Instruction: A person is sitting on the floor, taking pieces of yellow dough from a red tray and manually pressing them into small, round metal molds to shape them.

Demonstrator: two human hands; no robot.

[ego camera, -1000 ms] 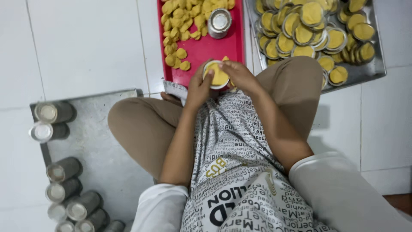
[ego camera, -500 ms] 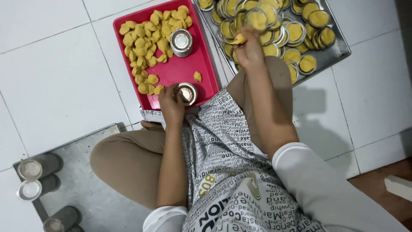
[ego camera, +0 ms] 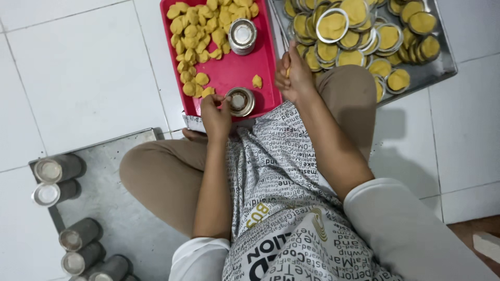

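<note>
I sit cross-legged on a white tiled floor. My left hand [ego camera: 216,112] grips the rim of a small empty metal tin [ego camera: 241,101] at the near edge of a red tray [ego camera: 245,62]. Yellow dough pieces [ego camera: 200,36] are heaped on that tray, and one loose piece [ego camera: 257,80] lies near the tin. My right hand [ego camera: 297,78] hovers with curled fingers between the red tray and a metal tray [ego camera: 442,65] of dough-filled tins [ego camera: 359,31]. A speck of yellow shows at its fingertips, and I cannot tell if it holds anything.
A stack of empty tins [ego camera: 242,35] stands on the red tray. To my left, a grey metal sheet [ego camera: 120,208] carries several stacks of tins lying on their sides [ego camera: 57,169]. My knees flank both trays.
Both hands held one filled tin a second ago. My right hand carried it to the metal tray and has drawn back. My left hand has moved to an empty tin.
</note>
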